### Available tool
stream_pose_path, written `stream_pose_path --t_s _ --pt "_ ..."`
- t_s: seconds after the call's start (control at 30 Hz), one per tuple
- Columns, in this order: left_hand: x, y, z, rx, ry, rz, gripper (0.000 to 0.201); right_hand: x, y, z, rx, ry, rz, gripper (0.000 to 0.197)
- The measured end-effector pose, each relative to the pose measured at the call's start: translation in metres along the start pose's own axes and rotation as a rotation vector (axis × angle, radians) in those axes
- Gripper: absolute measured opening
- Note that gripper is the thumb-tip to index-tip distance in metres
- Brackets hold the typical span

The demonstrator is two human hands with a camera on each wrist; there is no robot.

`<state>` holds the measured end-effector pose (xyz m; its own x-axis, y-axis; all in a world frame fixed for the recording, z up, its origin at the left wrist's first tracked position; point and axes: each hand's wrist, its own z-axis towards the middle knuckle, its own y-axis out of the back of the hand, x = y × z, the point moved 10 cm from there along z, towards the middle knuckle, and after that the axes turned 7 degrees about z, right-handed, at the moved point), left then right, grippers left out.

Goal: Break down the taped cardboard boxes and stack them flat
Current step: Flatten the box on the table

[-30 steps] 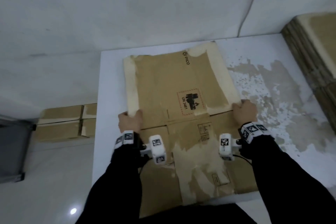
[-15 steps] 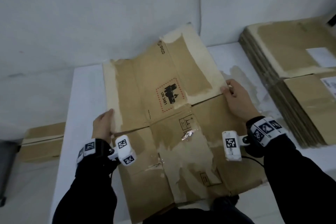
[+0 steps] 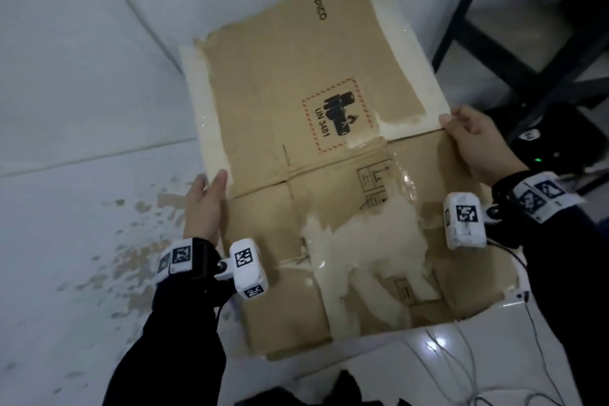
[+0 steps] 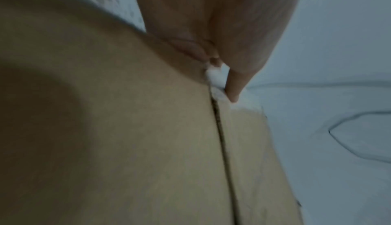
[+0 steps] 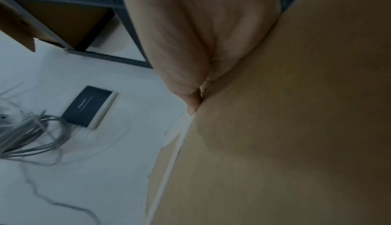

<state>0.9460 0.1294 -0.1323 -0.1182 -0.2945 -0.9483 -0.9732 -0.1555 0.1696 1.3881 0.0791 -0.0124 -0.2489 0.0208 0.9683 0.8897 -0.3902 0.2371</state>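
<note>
Left hand: I have it clamped on the left edge of the flattened cardboard box, thumb on top at the crease, fingers curled under the taped rim.
Right hand: gripping the right edge at the same crease line, thumb over the top face, fingers tucked beneath.
Box position: held off the floor between both hands, printed face up, far panel tilted up toward the wall; near flaps hang toward me.
Edges: pale tape strips run along the left and right edges of the far panel; torn tape and peeled paper patch the near panels; a seam gap shows on the underside in the left wrist view.
Room left: white floor, flecked with brown scraps, open beside the left hand.
Room right: dark metal frame close past the right edge; grey cables and a dark flat device lie on the floor below the right hand.
</note>
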Motion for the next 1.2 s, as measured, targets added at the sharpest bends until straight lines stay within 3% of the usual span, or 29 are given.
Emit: stream_pose_path --t_s 0.07,0.23,0.3,0.37,0.47,0.53,0.6,0.63,0.7,1.0,1.2 --pt "-0.017 -0.051 0.000 0.009 -0.063 0.095 0.061 -0.021 0.045 0.023 -0.052 -0.030 -0.110 0.012" --pt "-0.029 -0.160 0.011 0.094 -0.094 0.307 0.060 -0.082 0.117 0.062 -0.202 -0.146 -0.510 0.034" --pt "-0.033 -0.190 0.014 0.118 -0.123 0.421 0.048 -0.103 0.124 0.068 -0.226 -0.208 -0.585 0.035" --pt "-0.030 -0.209 0.013 0.114 -0.066 0.537 0.041 -0.122 0.118 0.071 -0.235 -0.276 -0.628 0.037" --pt "-0.009 -0.214 0.029 0.015 -0.030 0.501 0.034 -0.142 0.106 0.065 -0.272 -0.350 -0.760 0.042" --pt "0.002 -0.214 0.035 -0.053 -0.060 0.436 0.026 -0.169 0.073 0.054 -0.040 -0.429 -0.773 0.063" --pt "0.018 -0.217 0.037 -0.032 -0.035 0.331 0.054 -0.197 0.037 0.031 0.250 -0.573 -0.764 0.090" --pt "0.023 -0.220 0.035 0.012 -0.022 0.302 0.070 -0.208 0.027 0.022 0.324 -0.614 -0.801 0.099" --pt "0.029 -0.231 0.033 0.126 -0.018 0.366 0.084 -0.210 0.018 0.019 0.351 -0.612 -0.859 0.105" --pt "0.039 -0.242 0.032 0.267 -0.105 0.545 0.086 -0.213 0.017 0.031 0.316 -0.603 -0.910 0.099" --pt "0.051 -0.178 -0.029 0.295 -0.106 0.452 0.037 -0.176 -0.013 0.005 0.147 -0.354 -0.725 0.056"
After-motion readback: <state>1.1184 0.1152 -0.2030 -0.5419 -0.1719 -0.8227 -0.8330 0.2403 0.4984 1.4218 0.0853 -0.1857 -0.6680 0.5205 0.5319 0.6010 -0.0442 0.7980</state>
